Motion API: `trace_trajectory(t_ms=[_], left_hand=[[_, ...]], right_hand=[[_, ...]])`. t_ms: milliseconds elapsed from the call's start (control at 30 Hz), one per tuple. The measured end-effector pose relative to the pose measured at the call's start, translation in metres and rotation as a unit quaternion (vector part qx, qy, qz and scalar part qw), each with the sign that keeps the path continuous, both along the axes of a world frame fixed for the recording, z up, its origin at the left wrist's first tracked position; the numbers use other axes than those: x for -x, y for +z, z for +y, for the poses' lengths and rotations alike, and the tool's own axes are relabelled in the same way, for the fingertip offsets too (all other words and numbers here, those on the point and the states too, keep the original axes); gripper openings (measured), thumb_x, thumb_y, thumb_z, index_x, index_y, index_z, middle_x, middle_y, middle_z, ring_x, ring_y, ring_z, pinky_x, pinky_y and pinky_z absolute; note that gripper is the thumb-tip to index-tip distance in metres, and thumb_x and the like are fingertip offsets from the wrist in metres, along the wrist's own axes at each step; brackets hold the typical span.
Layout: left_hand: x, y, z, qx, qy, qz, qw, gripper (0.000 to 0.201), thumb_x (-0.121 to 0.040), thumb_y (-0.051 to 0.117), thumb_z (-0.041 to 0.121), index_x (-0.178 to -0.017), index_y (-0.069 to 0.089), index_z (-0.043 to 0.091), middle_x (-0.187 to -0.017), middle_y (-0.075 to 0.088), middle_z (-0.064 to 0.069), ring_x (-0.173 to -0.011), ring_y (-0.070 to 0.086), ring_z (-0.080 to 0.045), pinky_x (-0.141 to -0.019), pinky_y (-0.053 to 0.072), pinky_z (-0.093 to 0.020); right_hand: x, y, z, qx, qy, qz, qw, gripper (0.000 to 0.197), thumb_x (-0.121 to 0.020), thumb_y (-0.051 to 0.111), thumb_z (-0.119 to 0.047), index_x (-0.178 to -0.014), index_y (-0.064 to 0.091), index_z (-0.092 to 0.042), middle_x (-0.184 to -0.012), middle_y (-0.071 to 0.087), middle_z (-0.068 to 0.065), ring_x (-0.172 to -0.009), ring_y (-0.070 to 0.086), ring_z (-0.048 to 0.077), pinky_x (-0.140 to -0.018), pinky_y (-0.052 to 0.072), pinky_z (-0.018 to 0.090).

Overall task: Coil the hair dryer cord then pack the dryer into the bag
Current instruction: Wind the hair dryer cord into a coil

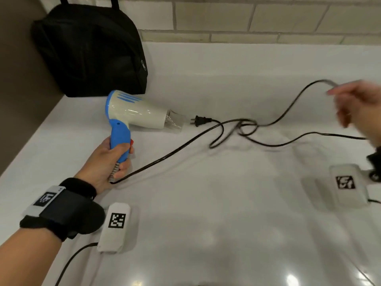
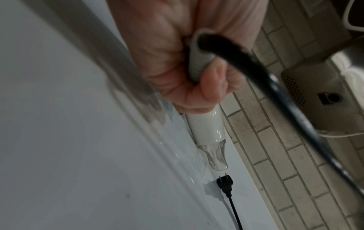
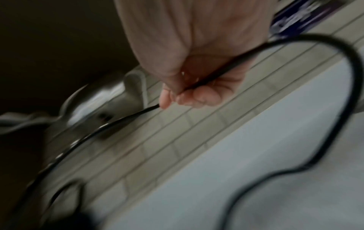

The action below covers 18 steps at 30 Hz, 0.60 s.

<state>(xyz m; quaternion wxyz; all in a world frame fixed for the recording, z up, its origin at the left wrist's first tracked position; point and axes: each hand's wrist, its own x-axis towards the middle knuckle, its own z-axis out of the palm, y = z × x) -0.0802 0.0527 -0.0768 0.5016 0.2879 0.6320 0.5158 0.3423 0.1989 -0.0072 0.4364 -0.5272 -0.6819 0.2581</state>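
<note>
A white and blue hair dryer [image 1: 136,114] lies on the white counter [image 1: 206,203], nozzle pointing right. My left hand [image 1: 111,159] grips its blue handle; in the left wrist view the fingers [image 2: 206,90] curl round the handle base where the black cord [image 2: 275,87] leaves. The cord [image 1: 175,151] runs right across the counter in loose loops, and its plug [image 1: 201,120] lies just off the nozzle. My right hand [image 1: 354,104], blurred at the right edge, pinches a raised loop of cord [image 3: 206,80] between thumb and fingers. A black bag [image 1: 88,52] stands at the back left, apparently zipped.
A tiled wall [image 1: 247,17] backs the counter and a dark wall [image 1: 16,79] bounds it on the left. A white tag box [image 1: 115,228] with a cable lies near my left wrist, another [image 1: 348,186] at the right. A wall-mounted metal appliance [image 2: 315,80] shows in the wrist views.
</note>
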Motion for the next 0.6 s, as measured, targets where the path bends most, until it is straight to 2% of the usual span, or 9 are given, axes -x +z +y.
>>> trace_trajectory(t_ms=[67, 133, 167, 233, 333, 400, 467, 533, 600], left_hand=[[0.000, -0.001, 0.001, 0.003, 0.011, -0.010, 1.000, 0.010, -0.092, 0.040, 0.013, -0.086, 0.048, 0.015, -0.078, 0.047, -0.002, -0.032, 0.034, -0.003, -0.027, 0.025, -0.011], [0.001, -0.002, 0.002, 0.006, 0.015, -0.020, 1.000, 0.010, -0.091, 0.040, 0.013, -0.086, 0.048, 0.015, -0.077, 0.047, -0.002, -0.031, 0.034, -0.003, -0.027, 0.025, -0.012], [0.002, -0.002, 0.002, 0.011, 0.015, -0.021, 1.000, 0.010, -0.091, 0.040, 0.013, -0.086, 0.048, 0.015, -0.077, 0.047, -0.002, -0.031, 0.034, -0.004, -0.027, 0.025, -0.012], [0.004, -0.002, 0.002, 0.022, 0.015, -0.011, 1.000, 0.009, -0.091, 0.040, 0.014, -0.087, 0.048, 0.015, -0.078, 0.048, -0.002, -0.031, 0.034, -0.004, -0.027, 0.025, -0.013], [0.005, 0.002, 0.001, 0.036, 0.005, 0.030, 0.999, 0.009, -0.092, 0.041, 0.015, -0.087, 0.049, 0.016, -0.078, 0.049, -0.003, -0.031, 0.035, -0.004, -0.028, 0.027, -0.013], [0.004, 0.006, -0.001, 0.049, -0.005, 0.078, 0.996, 0.010, -0.092, 0.042, 0.018, -0.087, 0.051, 0.018, -0.078, 0.050, -0.002, -0.033, 0.039, -0.003, -0.031, 0.031, -0.013], [0.001, 0.011, -0.002, 0.061, -0.014, 0.111, 0.992, 0.009, -0.091, 0.044, 0.019, -0.090, 0.053, 0.018, -0.078, 0.051, -0.004, -0.043, 0.044, -0.008, -0.034, 0.037, -0.014], [-0.002, 0.015, -0.004, 0.079, -0.029, 0.165, 0.983, 0.013, -0.090, 0.047, 0.019, -0.101, 0.053, 0.013, -0.078, 0.052, -0.005, -0.059, 0.049, -0.016, -0.045, 0.047, -0.022], [-0.002, 0.016, -0.006, 0.099, -0.043, 0.275, 0.955, 0.031, -0.088, 0.051, 0.017, -0.119, 0.047, 0.012, -0.094, 0.056, -0.004, -0.080, 0.054, -0.021, -0.073, 0.047, -0.033]], right_hand=[[-0.027, 0.013, 0.014, 0.004, -0.103, 0.039, 0.994, 0.033, -0.084, 0.040, -0.013, -0.085, 0.066, -0.033, -0.054, 0.049, -0.012, -0.032, 0.044, 0.002, -0.033, 0.034, 0.013], [-0.046, 0.015, 0.021, 0.037, -0.136, 0.059, 0.988, 0.031, -0.083, 0.040, -0.017, -0.107, 0.059, -0.013, -0.060, 0.045, -0.006, -0.034, 0.044, 0.001, -0.033, 0.035, 0.011], [-0.051, 0.013, 0.022, 0.053, -0.137, 0.066, 0.987, 0.031, -0.084, 0.040, -0.017, -0.109, 0.057, -0.009, -0.061, 0.045, -0.005, -0.034, 0.043, 0.000, -0.033, 0.035, 0.010], [-0.050, 0.008, 0.020, 0.082, -0.127, 0.074, 0.986, 0.026, -0.086, 0.038, -0.014, -0.097, 0.061, -0.017, -0.064, 0.045, -0.005, -0.033, 0.045, -0.002, -0.033, 0.037, 0.009], [-0.039, 0.005, 0.016, 0.107, -0.105, 0.074, 0.986, 0.030, -0.089, 0.036, -0.010, -0.080, 0.055, -0.032, -0.070, 0.047, -0.004, -0.033, 0.048, -0.002, -0.035, 0.040, 0.007], [-0.029, 0.008, 0.013, 0.095, -0.090, 0.082, 0.988, 0.030, -0.090, 0.038, -0.011, -0.078, 0.053, -0.034, -0.070, 0.048, -0.004, -0.034, 0.049, -0.002, -0.035, 0.040, 0.008], [-0.021, 0.014, 0.011, 0.074, -0.090, 0.101, 0.988, 0.028, -0.087, 0.040, -0.013, -0.081, 0.051, -0.037, -0.069, 0.050, -0.007, -0.035, 0.048, -0.002, -0.036, 0.040, 0.009], [-0.015, 0.020, 0.009, 0.059, -0.083, 0.116, 0.988, 0.029, -0.084, 0.041, -0.014, -0.089, 0.049, -0.041, -0.063, 0.052, -0.012, -0.036, 0.047, -0.001, -0.037, 0.040, 0.010], [-0.010, 0.026, 0.004, 0.051, -0.049, 0.136, 0.988, 0.029, -0.086, 0.041, -0.016, -0.095, 0.051, -0.041, -0.056, 0.054, -0.014, -0.040, 0.048, 0.000, -0.040, 0.041, 0.010]])
